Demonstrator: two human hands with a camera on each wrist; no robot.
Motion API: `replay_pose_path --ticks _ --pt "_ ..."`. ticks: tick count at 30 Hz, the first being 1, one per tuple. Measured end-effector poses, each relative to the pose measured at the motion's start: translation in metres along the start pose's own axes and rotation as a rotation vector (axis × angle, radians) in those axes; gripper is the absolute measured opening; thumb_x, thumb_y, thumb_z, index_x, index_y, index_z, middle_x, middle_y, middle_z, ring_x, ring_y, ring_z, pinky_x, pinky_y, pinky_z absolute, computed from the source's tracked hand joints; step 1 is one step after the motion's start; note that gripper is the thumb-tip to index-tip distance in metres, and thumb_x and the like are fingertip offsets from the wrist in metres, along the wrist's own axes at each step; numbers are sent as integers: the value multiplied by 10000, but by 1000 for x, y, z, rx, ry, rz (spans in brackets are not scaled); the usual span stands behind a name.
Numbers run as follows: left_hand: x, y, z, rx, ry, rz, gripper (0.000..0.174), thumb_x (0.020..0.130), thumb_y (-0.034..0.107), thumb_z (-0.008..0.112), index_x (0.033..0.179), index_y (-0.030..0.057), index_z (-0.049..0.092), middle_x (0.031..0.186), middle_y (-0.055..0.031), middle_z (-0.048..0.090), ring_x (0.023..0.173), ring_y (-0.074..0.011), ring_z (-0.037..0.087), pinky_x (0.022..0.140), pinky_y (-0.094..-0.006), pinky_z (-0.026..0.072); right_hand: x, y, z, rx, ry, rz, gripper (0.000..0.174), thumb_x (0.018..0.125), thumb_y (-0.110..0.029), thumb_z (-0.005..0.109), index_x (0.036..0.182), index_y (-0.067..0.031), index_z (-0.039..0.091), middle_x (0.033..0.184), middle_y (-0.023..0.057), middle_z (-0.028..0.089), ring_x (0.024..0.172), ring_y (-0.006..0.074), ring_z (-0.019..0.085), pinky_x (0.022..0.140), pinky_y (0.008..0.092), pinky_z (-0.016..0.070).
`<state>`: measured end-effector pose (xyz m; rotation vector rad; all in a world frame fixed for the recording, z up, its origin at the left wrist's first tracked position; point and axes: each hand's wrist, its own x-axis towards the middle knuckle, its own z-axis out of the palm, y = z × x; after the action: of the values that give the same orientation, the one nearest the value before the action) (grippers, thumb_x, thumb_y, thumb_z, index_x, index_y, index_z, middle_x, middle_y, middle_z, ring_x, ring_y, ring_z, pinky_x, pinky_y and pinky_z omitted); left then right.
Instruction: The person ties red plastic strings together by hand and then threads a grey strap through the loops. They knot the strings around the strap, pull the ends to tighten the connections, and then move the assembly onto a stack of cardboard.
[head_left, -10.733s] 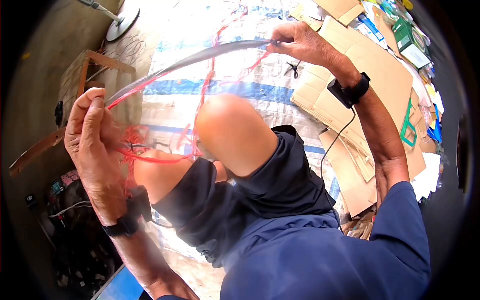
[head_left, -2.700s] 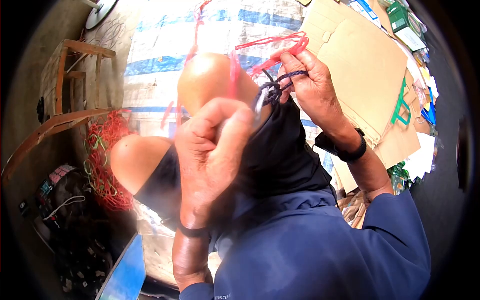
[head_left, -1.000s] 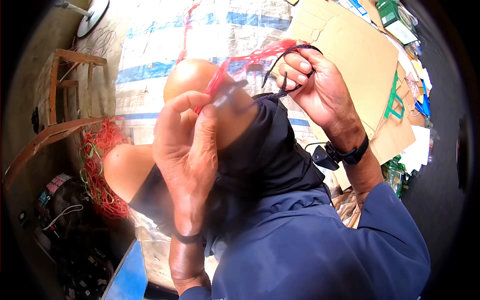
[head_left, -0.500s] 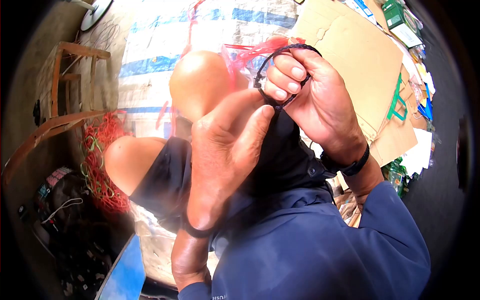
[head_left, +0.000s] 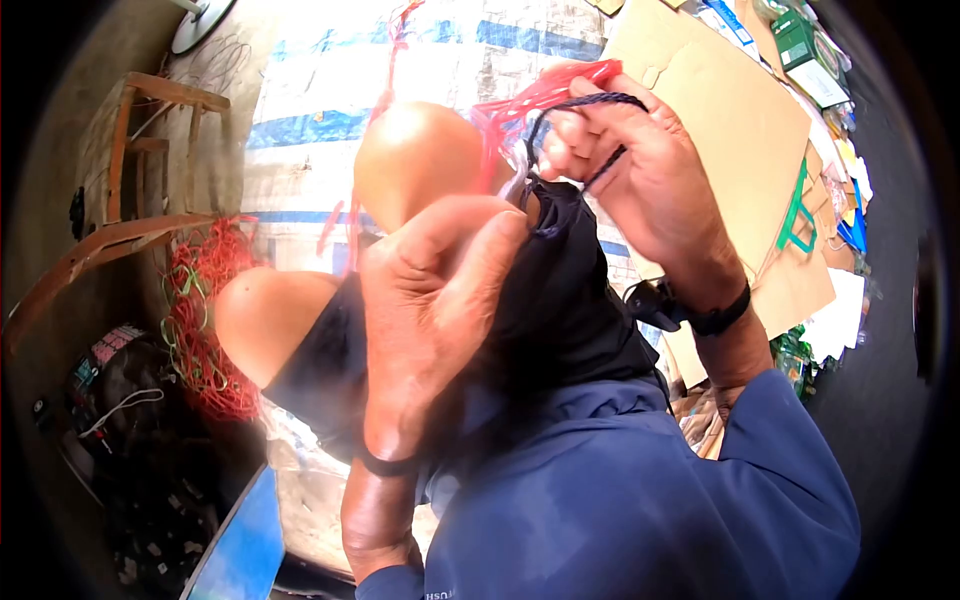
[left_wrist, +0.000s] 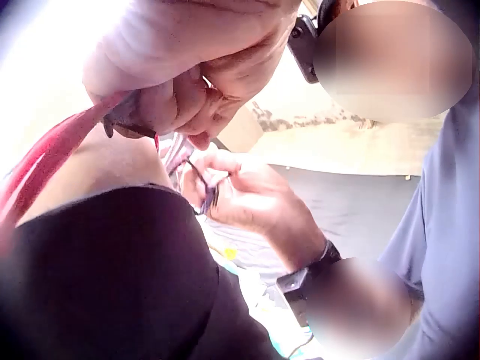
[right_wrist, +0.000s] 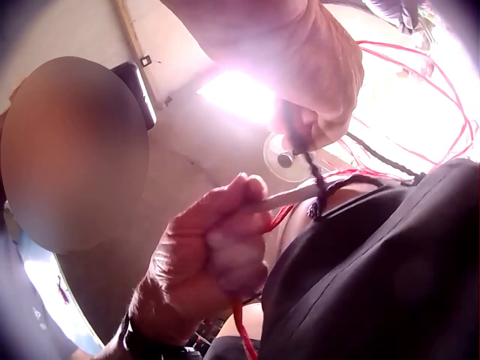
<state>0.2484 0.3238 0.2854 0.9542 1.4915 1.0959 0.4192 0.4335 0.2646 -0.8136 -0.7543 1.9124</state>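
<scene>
My left hand (head_left: 430,300), in front of the raised knee, pinches a pale grey strip (right_wrist: 289,196) between thumb and finger. That strip runs to a knot in a dark braided cord (head_left: 610,98). A red plastic string (left_wrist: 52,154) also comes out of the left hand's curled fingers. My right hand (head_left: 660,190) holds the dark cord, which loops over its index finger and hangs below the fingers. Bunched red strings (head_left: 545,92) lie across that hand's fingertips and trail toward the knee. Part of the cord is hidden behind the black shorts and the left fingers.
A heap of tangled red string (head_left: 210,320) lies left of the knees, beside a wooden frame (head_left: 125,165). A white and blue striped sheet (head_left: 310,90) covers the floor ahead. Flattened cardboard (head_left: 720,110) and a green box (head_left: 810,55) lie to the right.
Earlier the hands stretched a grey and red strip wide apart. Since half a second ago the left hand has drawn slightly down and left from the right, and the cord's loop has shifted.
</scene>
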Motion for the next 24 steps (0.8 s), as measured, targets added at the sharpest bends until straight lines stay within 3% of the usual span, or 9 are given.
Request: replay_pose_path --ticks 2,3,4,7,10,11,15,19,24 --pt "0 2 -8 5 22 -15 142 978 97 665 1040 -20 717 793 52 647 591 22 496 500 -161 390 5 -9 -16 -7 -173 56 162 999 -68 521 1106 20 605 751 49 576 668 181 629 688 330 557" --pt "0 2 -12 -11 49 -6 144 980 93 660 1055 -16 714 800 53 645 593 18 501 517 -155 406 4 -13 -12 -589 -33 -93 182 979 -50 559 1153 -22 604 737 2 555 574 97 539 541 250 478" --pt "4 -5 -13 -84 89 135 145 978 92 659 1067 -5 720 800 62 628 567 23 446 501 -145 338 6 -15 -17 -592 -31 -96 182 979 -50 559 1153 -22 604 737 2 555 574 97 539 541 250 478" --pt "3 18 -21 -109 267 94 175 988 102 633 1097 -6 718 705 99 531 539 24 325 488 -172 198 13 -29 -32 -502 -34 1 200 938 -38 629 1137 -48 647 799 -50 585 548 11 341 476 194 255" --pt "9 26 -38 -154 364 197 239 1002 129 612 1165 -30 684 620 118 371 517 18 245 472 -206 158 19 -38 -35 -742 -1 -93 190 928 -61 667 1117 -47 657 830 -42 603 593 20 417 503 206 329" --pt "12 26 -47 -140 374 252 244 1002 135 616 1167 -31 683 617 114 363 517 16 233 469 -208 158 26 -31 -41 -902 50 -230 190 932 -103 688 1110 -47 656 859 -23 625 684 40 501 564 228 408" --pt "17 34 -71 -111 533 343 285 1012 149 615 1226 -32 667 617 103 339 523 4 198 466 -208 149 37 -42 -67 -1272 -65 -221 212 924 -95 675 1119 -15 654 916 54 663 854 92 596 705 253 485" --pt "17 36 -99 -115 555 397 317 1021 166 608 1266 -30 653 629 101 306 540 -3 184 483 -217 147 43 -52 -85 -1504 -100 -331 232 845 -11 624 1070 32 659 993 148 675 952 228 678 842 329 543" --pt "15 38 -116 -108 598 404 318 1026 168 593 1269 -29 652 634 97 275 553 -11 175 491 -223 148 57 -58 -111 -1593 -76 -329 192 867 -52 645 1036 32 679 951 151 691 958 244 690 857 351 545"
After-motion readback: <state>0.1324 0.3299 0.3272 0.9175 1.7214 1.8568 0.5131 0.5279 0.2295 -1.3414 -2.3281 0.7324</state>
